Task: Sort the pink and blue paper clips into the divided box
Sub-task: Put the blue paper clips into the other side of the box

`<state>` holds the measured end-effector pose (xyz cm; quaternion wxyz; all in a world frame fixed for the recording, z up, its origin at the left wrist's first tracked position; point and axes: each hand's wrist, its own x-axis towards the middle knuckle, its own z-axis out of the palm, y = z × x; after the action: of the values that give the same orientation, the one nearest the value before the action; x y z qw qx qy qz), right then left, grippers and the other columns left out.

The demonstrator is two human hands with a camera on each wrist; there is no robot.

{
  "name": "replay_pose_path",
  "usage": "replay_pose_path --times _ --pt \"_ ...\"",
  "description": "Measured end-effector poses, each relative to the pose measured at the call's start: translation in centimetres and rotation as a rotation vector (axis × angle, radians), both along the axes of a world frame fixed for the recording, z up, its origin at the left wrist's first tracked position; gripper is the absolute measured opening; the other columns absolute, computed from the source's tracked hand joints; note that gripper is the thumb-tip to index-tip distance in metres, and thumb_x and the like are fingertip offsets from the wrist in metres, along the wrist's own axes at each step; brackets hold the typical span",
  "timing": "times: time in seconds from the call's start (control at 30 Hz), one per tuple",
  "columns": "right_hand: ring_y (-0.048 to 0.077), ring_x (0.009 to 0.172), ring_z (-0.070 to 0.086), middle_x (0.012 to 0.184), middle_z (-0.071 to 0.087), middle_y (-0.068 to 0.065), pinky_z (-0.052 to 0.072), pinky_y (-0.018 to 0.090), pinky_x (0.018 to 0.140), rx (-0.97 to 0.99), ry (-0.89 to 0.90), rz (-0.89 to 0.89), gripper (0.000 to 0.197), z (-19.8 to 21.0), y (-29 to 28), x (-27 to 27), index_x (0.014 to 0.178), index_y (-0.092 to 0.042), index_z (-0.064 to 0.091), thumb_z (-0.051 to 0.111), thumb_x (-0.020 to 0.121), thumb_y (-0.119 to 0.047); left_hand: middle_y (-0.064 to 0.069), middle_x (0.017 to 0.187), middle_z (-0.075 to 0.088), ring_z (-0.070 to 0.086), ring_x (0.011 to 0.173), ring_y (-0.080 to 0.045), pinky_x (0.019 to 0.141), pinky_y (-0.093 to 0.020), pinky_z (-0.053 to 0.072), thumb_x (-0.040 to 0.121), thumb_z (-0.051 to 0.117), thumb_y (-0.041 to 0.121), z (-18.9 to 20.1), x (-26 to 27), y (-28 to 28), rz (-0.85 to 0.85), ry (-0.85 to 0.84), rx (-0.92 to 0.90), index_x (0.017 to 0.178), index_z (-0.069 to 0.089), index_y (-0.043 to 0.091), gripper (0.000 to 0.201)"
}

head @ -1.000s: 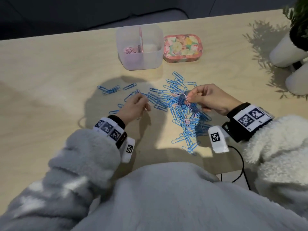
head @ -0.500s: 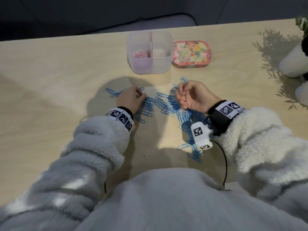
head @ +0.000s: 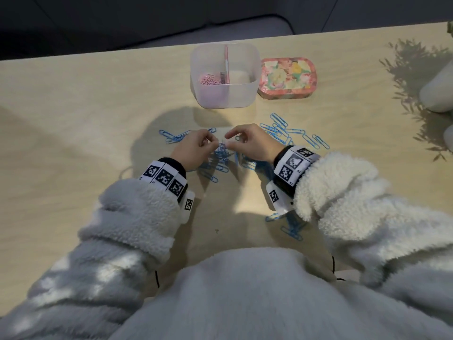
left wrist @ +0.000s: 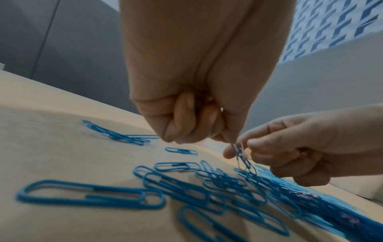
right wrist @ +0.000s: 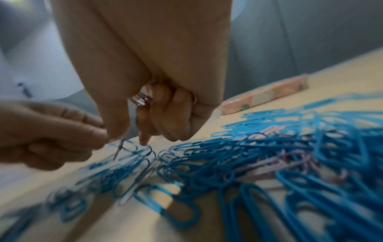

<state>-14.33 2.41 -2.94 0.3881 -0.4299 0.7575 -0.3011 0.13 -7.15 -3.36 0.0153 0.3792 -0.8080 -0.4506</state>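
A clear divided box (head: 225, 99) stands at the table's far side, with pink clips (head: 208, 81) in its left compartment. Blue paper clips (head: 282, 130) lie scattered in front of it, and a few pink clips (right wrist: 275, 162) are mixed into the pile. My left hand (head: 213, 143) and right hand (head: 229, 141) meet over the pile. Both pinch one small tangle of linked clips (left wrist: 238, 149), lifted just off the table. The left fingers (left wrist: 186, 124) are curled. My right hand (right wrist: 124, 139) also keeps several pink clips (right wrist: 140, 99) tucked in its palm.
A floral tin (head: 286, 78) sits right of the box. White plant pots (head: 438, 92) stand at the far right edge, casting leaf shadows. More blue clips (head: 291, 231) lie near the front edge under my right wrist. Bare tabletop (head: 73, 143) stretches to the left.
My hands have come together: the right hand moved left, the left hand moved right. They now pinch the same tangle of clips between them.
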Motion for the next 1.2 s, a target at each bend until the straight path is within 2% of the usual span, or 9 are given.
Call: replay_pose_path --times 0.1,0.33,0.5,0.6,0.77,0.93,1.0,1.1,1.2 --pt "0.010 0.057 0.045 0.055 0.046 -0.011 0.033 0.024 0.061 0.034 0.170 0.122 0.012 -0.4 0.1 0.2 0.089 -0.015 0.070 0.066 0.081 -0.023 0.006 0.055 0.040 0.037 0.049 -0.010 0.052 -0.027 0.029 0.089 0.054 0.022 0.3 -0.2 0.4 0.006 0.049 0.000 0.084 0.055 0.014 0.009" --pt "0.007 0.045 0.036 0.047 0.038 -0.010 0.024 0.021 0.048 -0.058 0.180 0.097 0.016 0.9 1.0 0.0 0.076 -0.010 0.067 0.064 0.083 -0.023 0.007 0.050 0.032 0.029 0.048 -0.008 0.052 -0.027 0.023 0.079 0.055 0.047 1.0 -0.8 0.9 -0.083 0.129 0.083 0.080 0.066 0.018 0.032" --pt "0.007 0.047 0.037 0.050 0.040 -0.009 0.027 0.023 0.050 0.009 0.231 0.165 0.020 1.7 2.3 -1.1 0.066 -0.015 0.063 0.069 0.080 -0.029 0.012 0.040 0.045 0.036 0.041 -0.001 0.051 -0.020 0.026 0.089 0.056 0.021 1.4 -1.3 1.5 0.016 0.170 0.094 0.073 0.065 0.012 0.021" --pt "0.004 0.045 0.037 0.051 0.044 -0.004 0.030 0.025 0.052 -0.012 0.120 0.039 0.031 1.0 2.5 -2.2 0.054 -0.017 0.055 0.067 0.082 -0.023 0.006 0.048 0.036 0.033 0.045 -0.007 0.053 -0.028 0.026 0.090 0.047 0.013 1.0 -1.1 1.3 0.193 0.186 0.026 0.070 0.055 0.009 0.023" --pt "-0.006 0.041 0.045 0.058 0.048 -0.011 0.031 0.013 0.052 -0.029 0.086 -0.138 0.021 1.5 2.5 -3.4 0.096 0.000 0.068 0.055 0.090 -0.016 0.001 0.049 0.032 0.030 0.045 -0.015 0.050 -0.027 0.025 0.096 0.036 0.022 0.6 -1.2 1.9 0.158 0.132 0.125 0.055 0.036 0.016 0.041" --pt "0.012 0.061 0.056 0.072 0.064 0.003 0.046 0.031 0.066 -0.026 0.217 -0.228 0.015 0.8 6.2 -5.7 0.086 -0.012 0.062 0.048 0.090 -0.015 -0.001 0.050 0.045 0.038 0.028 0.001 0.032 -0.009 0.028 0.099 0.032 0.010 0.3 -3.2 4.0 0.098 0.056 0.416 0.069 0.050 0.014 0.035" --pt "0.021 0.074 0.061 0.080 0.069 0.004 0.048 0.033 0.074 0.071 0.263 -0.183 0.014 0.3 8.0 -5.3 0.083 -0.016 0.067 0.055 0.086 -0.022 0.000 0.054 0.048 0.044 0.039 -0.003 0.040 -0.015 0.033 0.096 0.034 0.007 0.2 -4.1 4.8 -0.004 0.005 0.309 0.080 0.059 0.008 0.030" --pt "0.022 0.073 0.057 0.062 0.056 -0.006 0.040 0.026 0.066 0.151 0.368 -0.070 0.009 -0.1 9.2 -3.4 0.080 -0.022 0.068 0.061 0.082 -0.027 -0.004 0.074 0.053 0.051 0.072 -0.020 0.066 -0.027 0.035 0.091 0.049 0.018 0.2 -5.1 6.1 -0.210 -0.103 -0.063 0.095 0.062 0.006 0.018" --pt "0.026 0.087 0.061 0.076 0.062 -0.002 0.041 0.029 0.070 0.163 0.485 -0.048 0.008 -0.2 8.9 -2.4 0.084 -0.023 0.067 0.061 0.081 -0.026 -0.011 0.091 0.065 0.058 0.090 -0.026 0.074 -0.030 0.038 0.088 0.056 0.018 -0.2 -5.3 6.6 -0.279 -0.122 -0.201 0.094 0.060 0.010 0.011"
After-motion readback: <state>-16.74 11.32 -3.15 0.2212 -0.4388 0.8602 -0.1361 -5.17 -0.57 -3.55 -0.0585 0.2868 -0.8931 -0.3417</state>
